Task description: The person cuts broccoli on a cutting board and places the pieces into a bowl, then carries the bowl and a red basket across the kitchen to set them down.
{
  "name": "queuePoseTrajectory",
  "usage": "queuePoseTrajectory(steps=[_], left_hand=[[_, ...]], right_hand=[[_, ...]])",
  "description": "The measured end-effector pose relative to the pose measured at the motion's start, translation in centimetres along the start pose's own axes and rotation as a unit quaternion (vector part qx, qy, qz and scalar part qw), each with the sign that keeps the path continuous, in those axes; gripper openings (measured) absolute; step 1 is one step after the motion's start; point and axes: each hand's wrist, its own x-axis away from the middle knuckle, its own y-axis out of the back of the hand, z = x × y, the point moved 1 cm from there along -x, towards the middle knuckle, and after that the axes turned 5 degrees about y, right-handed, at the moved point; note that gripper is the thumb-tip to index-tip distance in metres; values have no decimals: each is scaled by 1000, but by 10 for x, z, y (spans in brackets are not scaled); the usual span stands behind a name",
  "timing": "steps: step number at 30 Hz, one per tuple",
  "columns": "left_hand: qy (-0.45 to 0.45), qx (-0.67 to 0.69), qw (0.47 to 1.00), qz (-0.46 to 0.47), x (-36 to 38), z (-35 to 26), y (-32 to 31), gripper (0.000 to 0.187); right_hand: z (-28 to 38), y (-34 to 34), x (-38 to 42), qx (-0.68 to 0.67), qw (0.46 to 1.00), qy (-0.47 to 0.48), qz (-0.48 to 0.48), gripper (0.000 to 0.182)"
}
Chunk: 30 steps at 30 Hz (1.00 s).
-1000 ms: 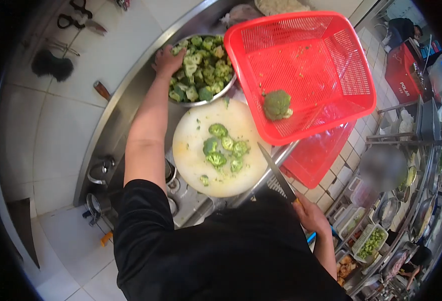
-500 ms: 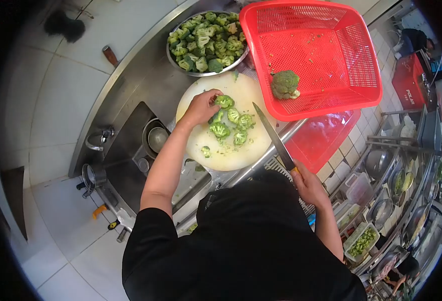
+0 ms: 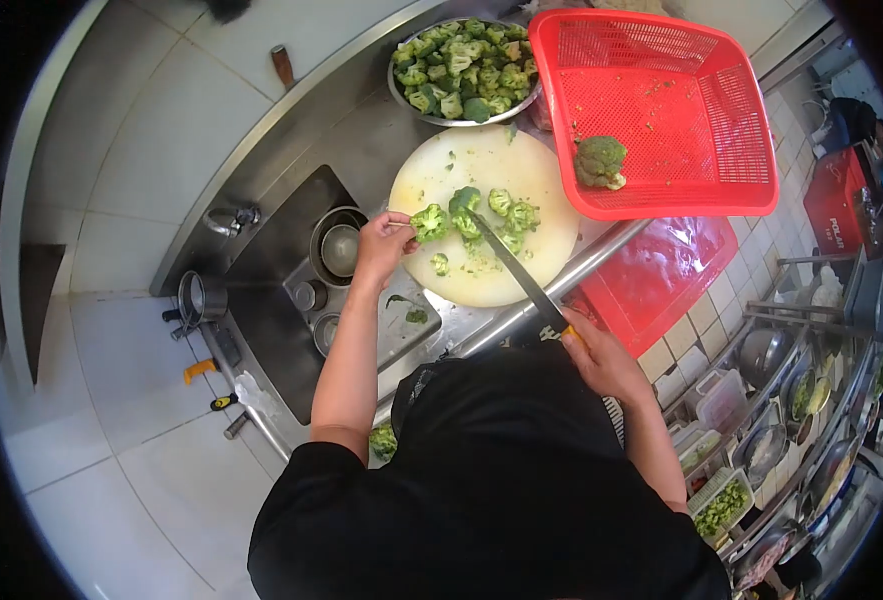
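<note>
My left hand [image 3: 385,243] pinches a broccoli floret [image 3: 428,222] by its stem at the left edge of the round white cutting board [image 3: 521,165]. In my right hand [image 3: 604,360] is a kitchen knife [image 3: 521,278] with a yellow handle; its blade slants across the board and its tip lies among the florets. Several other florets lie around the blade, such as one broccoli floret [image 3: 523,216] on its right and a small piece [image 3: 439,264] lower left. Green crumbs are scattered on the board.
A metal bowl [image 3: 401,98] heaped with florets stands behind the board. To its right, a red basket [image 3: 676,195] holds one broccoli head [image 3: 599,162]. The sink [image 3: 306,205] with metal pots lies left. Below the basket is a red lid-like surface [image 3: 661,275].
My left hand has moved down to the board's left edge and now holds a floret by its stem. The knife has shifted left, its tip now among the florets. The view has shifted.
</note>
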Motion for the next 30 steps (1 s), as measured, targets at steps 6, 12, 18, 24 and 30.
queuePoseTrajectory(steps=[6, 12, 18, 24, 30], left_hand=[[3, -46, 998, -44, -5, 28, -8, 19], [5, -65, 995, -70, -7, 38, -19, 17], [-16, -102, 991, -85, -12, 48, -19, 14], [-28, -120, 989, -81, -10, 47, -20, 12], [-50, -169, 981, -82, -7, 37, -22, 12]], right_hand=[[14, -24, -41, 74, 995, 38, 53, 48], [13, -44, -59, 131, 990, 42, 44, 47], [18, -44, -56, 155, 985, 4, 81, 46], [11, -47, -56, 144, 986, 19, 85, 44], [14, -52, -50, 172, 981, -13, 92, 45]])
